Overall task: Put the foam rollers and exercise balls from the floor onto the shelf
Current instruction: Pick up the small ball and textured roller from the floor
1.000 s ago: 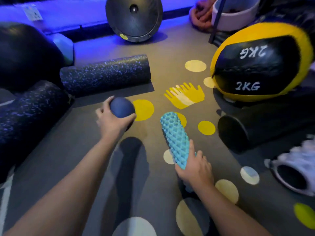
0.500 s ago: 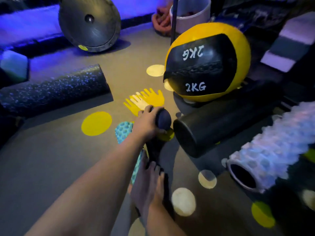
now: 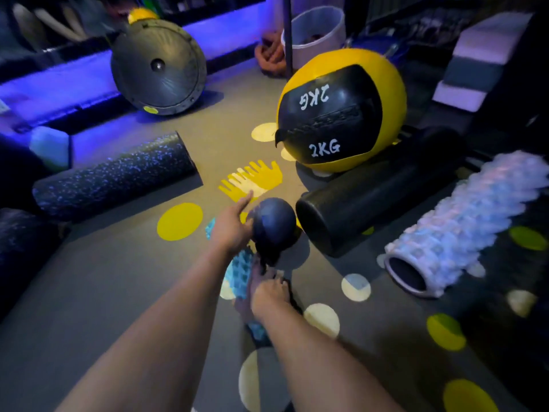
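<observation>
Left hand [image 3: 233,230] cupping small dark-blue rubber ball [image 3: 271,226] at twelve o'clock; right hand [image 3: 269,295] gripping teal ridged foam roller [image 3: 239,273] just below, likely gathering both for one shelf trip.

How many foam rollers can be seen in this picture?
5. Speckled roller lying left; another dark one at the far left edge; smooth black roller below the yellow ball; white bumpy roller right; small teal roller in the right hand. Others may be hidden.
</observation>
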Available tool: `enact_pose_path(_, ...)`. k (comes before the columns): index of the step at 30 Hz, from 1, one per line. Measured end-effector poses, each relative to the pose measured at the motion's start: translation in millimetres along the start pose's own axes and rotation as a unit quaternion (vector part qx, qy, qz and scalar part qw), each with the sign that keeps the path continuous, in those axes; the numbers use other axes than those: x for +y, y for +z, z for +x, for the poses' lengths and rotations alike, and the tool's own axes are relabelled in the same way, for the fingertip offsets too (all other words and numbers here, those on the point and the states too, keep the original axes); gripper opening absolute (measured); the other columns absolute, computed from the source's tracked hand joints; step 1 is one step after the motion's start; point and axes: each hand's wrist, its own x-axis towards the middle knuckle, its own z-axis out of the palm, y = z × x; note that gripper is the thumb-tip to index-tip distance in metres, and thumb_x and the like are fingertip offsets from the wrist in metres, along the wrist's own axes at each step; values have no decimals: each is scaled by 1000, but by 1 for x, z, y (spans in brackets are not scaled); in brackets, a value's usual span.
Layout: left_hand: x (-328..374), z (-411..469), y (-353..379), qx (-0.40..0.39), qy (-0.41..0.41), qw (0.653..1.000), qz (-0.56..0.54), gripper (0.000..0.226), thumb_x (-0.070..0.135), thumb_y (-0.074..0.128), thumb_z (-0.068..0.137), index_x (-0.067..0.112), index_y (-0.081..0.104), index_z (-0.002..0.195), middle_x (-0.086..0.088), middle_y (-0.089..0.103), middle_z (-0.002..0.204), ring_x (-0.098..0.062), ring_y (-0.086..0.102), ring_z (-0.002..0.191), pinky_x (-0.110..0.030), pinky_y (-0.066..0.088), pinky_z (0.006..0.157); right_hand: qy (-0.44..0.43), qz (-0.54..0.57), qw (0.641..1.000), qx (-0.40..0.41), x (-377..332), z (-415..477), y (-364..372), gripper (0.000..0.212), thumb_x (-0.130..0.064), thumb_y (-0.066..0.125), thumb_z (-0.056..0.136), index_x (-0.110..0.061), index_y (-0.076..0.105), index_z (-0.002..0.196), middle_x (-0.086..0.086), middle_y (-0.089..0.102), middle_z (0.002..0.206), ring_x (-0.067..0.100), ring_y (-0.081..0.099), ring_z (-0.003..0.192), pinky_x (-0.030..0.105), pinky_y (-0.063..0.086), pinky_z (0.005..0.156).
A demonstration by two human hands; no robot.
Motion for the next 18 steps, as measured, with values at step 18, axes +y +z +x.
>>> enact_pose_path(18,2,-79,-44,-112,22,963,242,51,29,55,102,16,45,150,-13,55,145,-31,53,132,-35,43,103,261,421,821,284,116,-77,-203,86,-45,58,97,-9,10,160,26,28,156,42,39,139,45,34,112)
